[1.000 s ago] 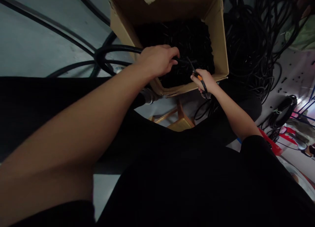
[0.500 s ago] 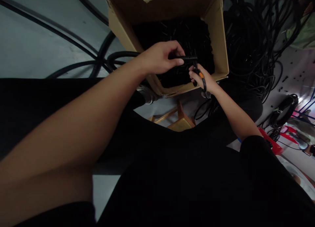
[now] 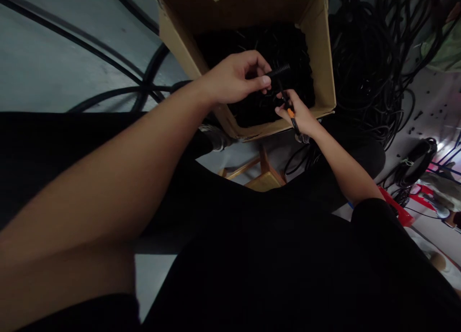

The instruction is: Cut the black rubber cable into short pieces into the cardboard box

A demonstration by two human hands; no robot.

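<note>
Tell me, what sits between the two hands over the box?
Head view: the black ribbed hose end held by the left hand, and the scissors held by the right hand.

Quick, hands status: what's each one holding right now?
Left hand: closed, holding the black tube over the box.
Right hand: closed, holding the scissors.

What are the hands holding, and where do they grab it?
The left hand pinches a black ribbed tube near its free end. The right hand holds scissors by the handles.
</note>
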